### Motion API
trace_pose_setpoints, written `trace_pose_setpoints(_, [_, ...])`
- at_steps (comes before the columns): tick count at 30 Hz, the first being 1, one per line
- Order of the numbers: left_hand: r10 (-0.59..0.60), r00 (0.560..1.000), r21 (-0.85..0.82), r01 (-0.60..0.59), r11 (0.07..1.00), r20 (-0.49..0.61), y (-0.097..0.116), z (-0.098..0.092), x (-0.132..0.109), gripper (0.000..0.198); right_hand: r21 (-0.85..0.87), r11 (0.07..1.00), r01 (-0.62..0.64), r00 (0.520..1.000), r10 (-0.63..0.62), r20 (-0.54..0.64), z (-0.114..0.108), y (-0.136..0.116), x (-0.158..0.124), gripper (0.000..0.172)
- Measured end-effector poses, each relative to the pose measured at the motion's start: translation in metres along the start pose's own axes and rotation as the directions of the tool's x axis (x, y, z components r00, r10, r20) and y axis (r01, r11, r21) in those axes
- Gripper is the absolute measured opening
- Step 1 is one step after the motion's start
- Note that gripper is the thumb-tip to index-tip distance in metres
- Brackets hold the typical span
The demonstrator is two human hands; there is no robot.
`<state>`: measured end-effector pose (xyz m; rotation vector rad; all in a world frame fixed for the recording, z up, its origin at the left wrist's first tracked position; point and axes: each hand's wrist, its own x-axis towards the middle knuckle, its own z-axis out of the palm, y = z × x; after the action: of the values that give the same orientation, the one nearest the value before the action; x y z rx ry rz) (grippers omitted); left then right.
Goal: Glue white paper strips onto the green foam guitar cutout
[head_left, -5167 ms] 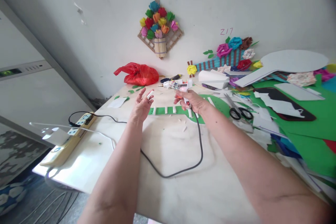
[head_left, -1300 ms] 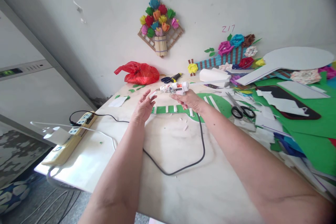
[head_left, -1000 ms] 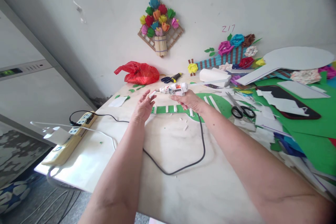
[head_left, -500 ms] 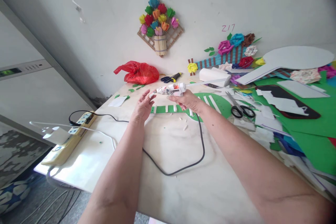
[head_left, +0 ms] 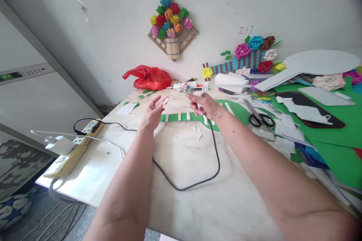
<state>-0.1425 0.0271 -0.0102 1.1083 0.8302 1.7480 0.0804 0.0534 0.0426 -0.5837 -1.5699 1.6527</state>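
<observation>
My right hand [head_left: 207, 106] is wrapped round the handle of a white hot glue gun [head_left: 183, 87]. Its nozzle points left, a little beyond my left hand and apart from it, and a clear glue stick [head_left: 226, 85] juts from the back. Between the thumb and fingers of my left hand [head_left: 153, 115] is a small white strip [head_left: 165, 101]. Beneath both hands lies a green cutout [head_left: 172, 117] with a narrow neck and rounded body, crossed by several white strips; my right hand covers part of it. The gun's black cord [head_left: 218, 158] loops over the table.
Black-handled scissors [head_left: 261, 119] lie right of the cutout, beside a pile of paper scraps [head_left: 285, 126] and green sheets [head_left: 336, 128]. A red plastic bag [head_left: 151, 78] sits by the wall. On the left are a power strip [head_left: 70, 158] and a white cable [head_left: 113, 144].
The glue gun has moved right and slightly up, so its nozzle is now away from the white strip. My left hand has shifted slightly, still holding the strip.
</observation>
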Motion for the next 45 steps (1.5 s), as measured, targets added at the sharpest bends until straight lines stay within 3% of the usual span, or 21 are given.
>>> trace_pose_setpoints(9, [-0.006,0.999,0.003,0.006,1.000,0.040,-0.001,0.001,0.000,0.047,-0.138,0.983,-0.118,0.992,0.112,-0.054,-0.002,0.006,0.003,0.042])
trace_pose_setpoints(38, [0.005,0.999,-0.063,-0.002,0.998,0.050,-0.003,-0.002,0.000,0.045,-0.307,0.947,-0.096,0.988,0.054,-0.143,0.003,0.006,0.003,0.039])
trace_pose_setpoints(45, [0.039,0.999,0.022,-0.039,0.999,0.008,0.005,-0.010,0.002,0.046,-0.240,0.969,-0.054,0.984,0.011,-0.176,-0.004,0.007,0.005,0.037])
